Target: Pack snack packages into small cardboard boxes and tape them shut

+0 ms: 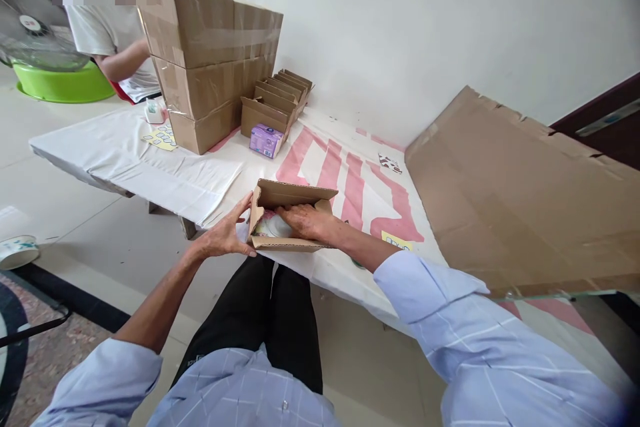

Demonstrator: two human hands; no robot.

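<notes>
No full word can be read with certainty. The purple box (266,140) carries pale print and what looks like a barcode, both too small to make out. A tiny red mark sits on the white hub of the fan (31,25), also illegible. On the black trousers (245,320), small white lettering seems to include "AC", though it is blurred and partly cut off by folds.
</notes>
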